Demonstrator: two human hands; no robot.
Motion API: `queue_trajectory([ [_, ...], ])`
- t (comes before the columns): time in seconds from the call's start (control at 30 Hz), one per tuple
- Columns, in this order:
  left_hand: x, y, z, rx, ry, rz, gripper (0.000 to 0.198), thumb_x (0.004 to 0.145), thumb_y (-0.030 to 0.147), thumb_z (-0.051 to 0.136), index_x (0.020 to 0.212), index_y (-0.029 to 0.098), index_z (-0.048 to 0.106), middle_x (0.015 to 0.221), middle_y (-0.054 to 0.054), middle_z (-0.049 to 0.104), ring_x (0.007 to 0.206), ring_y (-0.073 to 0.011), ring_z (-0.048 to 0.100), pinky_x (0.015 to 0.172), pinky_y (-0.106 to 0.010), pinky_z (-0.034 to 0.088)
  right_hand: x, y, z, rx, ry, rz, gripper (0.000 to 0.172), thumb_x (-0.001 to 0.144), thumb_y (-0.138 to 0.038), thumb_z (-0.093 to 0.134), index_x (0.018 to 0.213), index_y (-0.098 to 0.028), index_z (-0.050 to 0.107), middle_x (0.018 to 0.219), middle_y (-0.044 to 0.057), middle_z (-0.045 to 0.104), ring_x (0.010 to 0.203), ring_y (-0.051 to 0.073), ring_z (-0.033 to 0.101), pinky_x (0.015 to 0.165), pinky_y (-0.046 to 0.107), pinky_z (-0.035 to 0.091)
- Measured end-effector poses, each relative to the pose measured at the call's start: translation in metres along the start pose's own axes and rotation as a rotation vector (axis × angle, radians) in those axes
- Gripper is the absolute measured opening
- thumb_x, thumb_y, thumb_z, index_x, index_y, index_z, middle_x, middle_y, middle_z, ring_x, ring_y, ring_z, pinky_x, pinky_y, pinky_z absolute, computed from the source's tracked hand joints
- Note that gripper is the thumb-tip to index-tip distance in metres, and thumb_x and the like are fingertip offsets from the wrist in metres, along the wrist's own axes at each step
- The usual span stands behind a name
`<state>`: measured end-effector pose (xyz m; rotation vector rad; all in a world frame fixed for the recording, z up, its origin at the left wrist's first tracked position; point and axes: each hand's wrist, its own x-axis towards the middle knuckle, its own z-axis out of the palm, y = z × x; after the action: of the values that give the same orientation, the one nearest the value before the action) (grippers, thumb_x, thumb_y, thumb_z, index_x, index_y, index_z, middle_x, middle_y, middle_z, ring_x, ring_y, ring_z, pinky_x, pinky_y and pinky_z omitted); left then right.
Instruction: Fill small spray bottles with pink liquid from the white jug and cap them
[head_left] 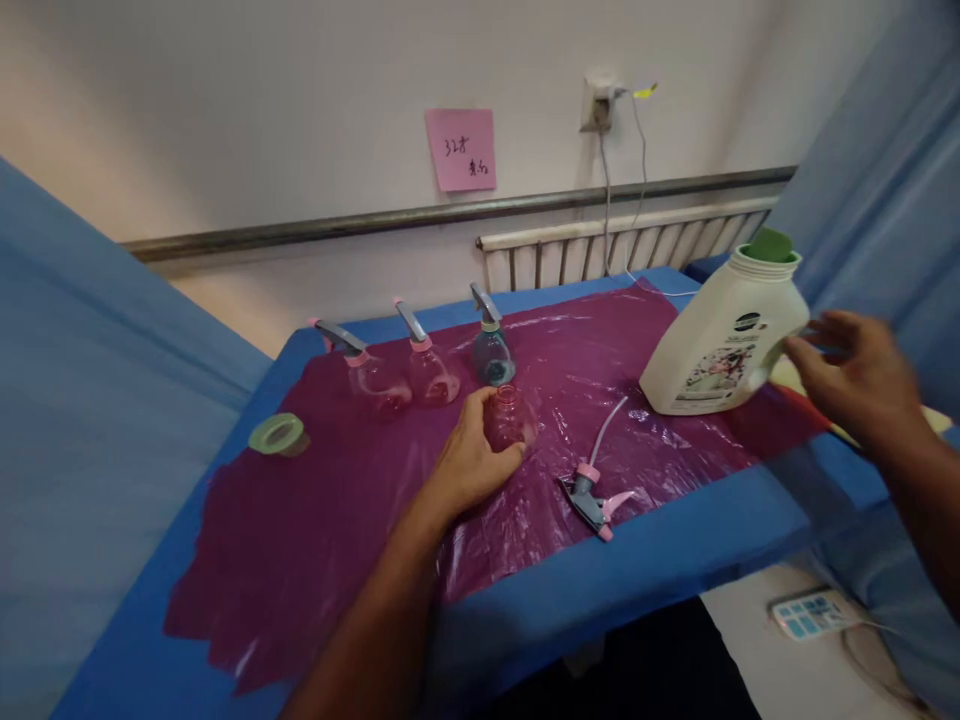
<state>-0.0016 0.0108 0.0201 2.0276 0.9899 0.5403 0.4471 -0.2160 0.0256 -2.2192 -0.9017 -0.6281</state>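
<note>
My left hand (pixel 474 462) is wrapped round a small clear pink spray bottle (pixel 511 425), its neck uncapped and facing up. To its right, a grey-and-pink spray trigger head (pixel 587 497) with a thin dip tube lies on the purple plastic sheet (pixel 360 500). My right hand (pixel 862 370) is beside the handle side of a large cream jug (pixel 720 340) with a green cap, thumb and fingers apart; whether the thumb touches the jug is unclear. Behind my left hand stand two pink spray bottles (pixel 435 380) and a teal spray bottle (pixel 493 355), all with trigger heads on.
A small pale-green lidded tub (pixel 279 435) sits on the left. The sheet covers a blue table (pixel 637 545). A metal rail (pixel 360 220) and a socket (pixel 598 105) with cables are on the wall behind. A power strip (pixel 817 612) lies on the floor at lower right.
</note>
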Motion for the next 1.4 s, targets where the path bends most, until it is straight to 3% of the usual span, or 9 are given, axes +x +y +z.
queue_trajectory([
  [0.1, -0.001, -0.001, 0.002, 0.008, -0.002, 0.036, 0.086, 0.087, 0.035, 0.085, 0.163, 0.026, 0.045, 0.165, -0.018, 0.062, 0.153, -0.0408, 0.064, 0.133, -0.063, 0.048, -0.040, -0.021, -0.022, 0.098, 0.228, 0.015, 0.036, 0.093, -0.045, 0.075, 0.118, -0.021, 0.084, 0.111, 0.021, 0.086, 0.089, 0.038, 0.084, 0.084, 0.056, 0.068],
  [0.2, 0.000, -0.004, 0.005, -0.002, 0.027, 0.074, 0.087, 0.089, 0.039, 0.086, 0.164, 0.026, 0.046, 0.170, -0.019, 0.058, 0.157, -0.0415, 0.061, 0.135, -0.065, 0.046, -0.078, -0.063, -0.032, 0.265, -0.118, -0.510, 0.022, 0.103, -0.032, 0.073, 0.123, -0.026, 0.082, 0.112, 0.013, 0.087, 0.099, 0.032, 0.085, 0.089, 0.048, 0.069],
  [0.3, 0.001, -0.010, 0.009, -0.050, 0.085, 0.115, 0.092, 0.089, 0.039, 0.087, 0.169, 0.028, 0.043, 0.175, -0.018, 0.055, 0.163, -0.0408, 0.056, 0.138, -0.065, 0.041, -0.101, -0.112, -0.021, 0.389, -0.485, -0.966, 0.037, 0.109, -0.017, 0.067, 0.143, -0.028, 0.077, 0.133, 0.011, 0.086, 0.118, 0.028, 0.083, 0.103, 0.046, 0.067],
  [0.43, -0.002, -0.015, 0.014, -0.094, 0.128, 0.158, 0.094, 0.090, 0.037, 0.088, 0.172, 0.027, 0.041, 0.172, -0.017, 0.059, 0.161, -0.0386, 0.058, 0.138, -0.064, 0.043, -0.109, -0.158, 0.004, 0.377, -0.695, -1.154, 0.040, 0.109, -0.013, 0.070, 0.147, -0.023, 0.076, 0.142, 0.011, 0.084, 0.126, 0.030, 0.079, 0.109, 0.050, 0.063],
  [0.63, -0.007, -0.007, 0.018, -0.036, 0.165, 0.209, 0.083, 0.092, 0.033, 0.085, 0.166, 0.024, 0.049, 0.168, -0.017, 0.062, 0.156, -0.0391, 0.062, 0.134, -0.064, 0.048, -0.107, -0.172, 0.025, 0.297, -0.820, -1.297, 0.041, 0.100, -0.017, 0.085, 0.140, -0.020, 0.079, 0.133, 0.014, 0.085, 0.112, 0.031, 0.080, 0.096, 0.047, 0.065],
  [0.8, -0.007, -0.006, 0.021, -0.047, 0.175, 0.174, 0.077, 0.092, 0.033, 0.086, 0.161, 0.024, 0.053, 0.162, -0.016, 0.067, 0.152, -0.0382, 0.066, 0.131, -0.064, 0.052, -0.082, -0.179, 0.008, 0.500, -0.676, -1.144, 0.034, 0.108, -0.017, 0.073, 0.140, -0.026, 0.079, 0.126, 0.009, 0.087, 0.105, 0.027, 0.082, 0.090, 0.043, 0.066],
  [0.97, -0.007, -0.006, 0.022, -0.047, 0.164, 0.170, 0.069, 0.092, 0.034, 0.086, 0.155, 0.025, 0.058, 0.155, -0.013, 0.070, 0.146, -0.0362, 0.069, 0.128, -0.059, 0.055, -0.056, -0.220, -0.028, 0.906, -0.343, -0.534, 0.035, 0.096, -0.023, 0.090, 0.129, -0.032, 0.083, 0.119, 0.003, 0.088, 0.100, 0.024, 0.084, 0.089, 0.043, 0.071],
  [1.07, -0.007, -0.005, 0.021, -0.051, 0.151, 0.180, 0.065, 0.095, 0.038, 0.086, 0.153, 0.025, 0.059, 0.153, -0.013, 0.071, 0.144, -0.0358, 0.070, 0.126, -0.058, 0.056, -0.053, -0.248, -0.035, 1.086, -0.227, -0.306, 0.036, 0.087, -0.023, 0.098, 0.120, -0.029, 0.085, 0.122, 0.005, 0.087, 0.107, 0.025, 0.084, 0.089, 0.041, 0.073],
  [1.4, -0.007, -0.007, 0.018, -0.074, 0.106, 0.203, 0.065, 0.100, 0.052, 0.081, 0.154, 0.027, 0.057, 0.157, -0.014, 0.068, 0.146, -0.0376, 0.068, 0.126, -0.061, 0.055, -0.062, -0.275, -0.028, 1.120, -0.208, -0.245, 0.028, 0.094, -0.029, 0.094, 0.120, -0.028, 0.082, 0.125, 0.008, 0.086, 0.114, 0.032, 0.083, 0.094, 0.049, 0.072],
])
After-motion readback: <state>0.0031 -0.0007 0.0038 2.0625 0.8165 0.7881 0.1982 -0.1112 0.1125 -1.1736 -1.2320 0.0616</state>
